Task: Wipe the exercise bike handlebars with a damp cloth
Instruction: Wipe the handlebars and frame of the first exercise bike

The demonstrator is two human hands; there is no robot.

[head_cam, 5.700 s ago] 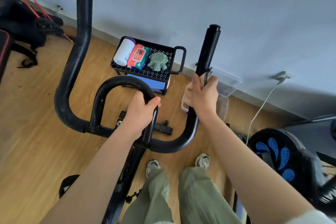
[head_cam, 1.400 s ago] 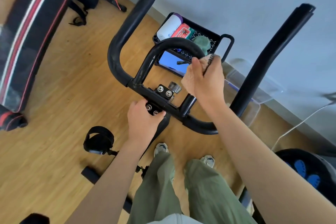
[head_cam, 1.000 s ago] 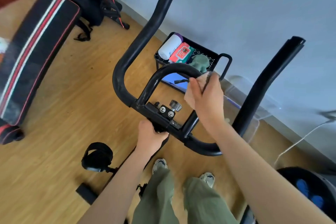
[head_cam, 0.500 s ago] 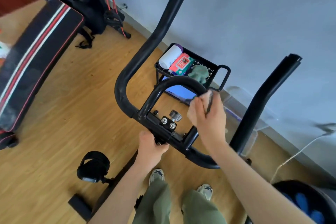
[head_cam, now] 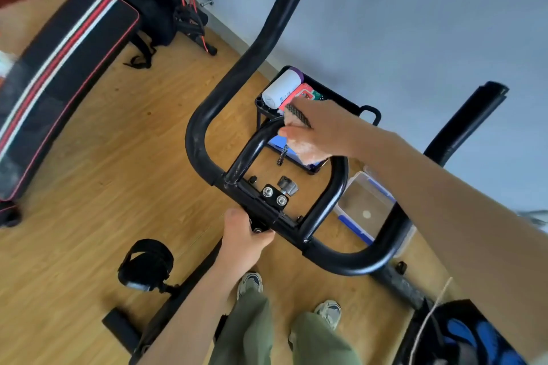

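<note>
Right hand (head_cam: 318,127) shifted from inner loop (head_cam: 252,148) right side to its crown; fingers (head_cam: 296,136) curled over cloth (head_cam: 311,152), pressing it on handlebars (head_cam: 201,139). Left hand (head_cam: 243,234) wrapped round centre clamp (head_cam: 274,197), as before. Judged risk: dangling cloth tag (head_cam: 283,154) snags knob (head_cam: 287,185) below; slack grip drops cloth.

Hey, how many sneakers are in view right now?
2. One pale grey sneaker is on the wooden floor just below the left hand; the other is to its right, nearer the camera. Green trouser legs cover both heels.
</note>
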